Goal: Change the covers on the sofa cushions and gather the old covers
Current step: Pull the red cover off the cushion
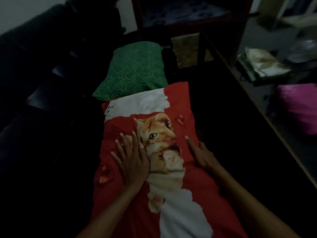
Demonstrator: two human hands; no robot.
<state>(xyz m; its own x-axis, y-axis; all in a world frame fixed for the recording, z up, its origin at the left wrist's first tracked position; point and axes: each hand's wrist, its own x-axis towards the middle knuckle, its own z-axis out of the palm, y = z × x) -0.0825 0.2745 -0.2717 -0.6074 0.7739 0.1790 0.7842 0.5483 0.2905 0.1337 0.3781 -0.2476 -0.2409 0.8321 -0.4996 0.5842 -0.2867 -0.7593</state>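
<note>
A cushion in a red cover with a printed orange kitten [178, 107] lies lengthwise in front of me on the dark sofa [42, 100]. My left hand [132, 160] lies flat on its left half with the fingers spread, pressing the cloth. My right hand [202, 153] rests along the cushion's right edge, one finger stretched forward; its other fingers are hidden over the side. Behind the red cushion sits a green cushion with a leaf pattern [135, 71], touching its far end.
The room is dim. A dark wooden shelf unit [188, 19] stands behind the cushions. To the right a table edge [274, 127] runs diagonally, with a pink bundle [301, 107] and pale cloth or papers [262, 64] beyond it.
</note>
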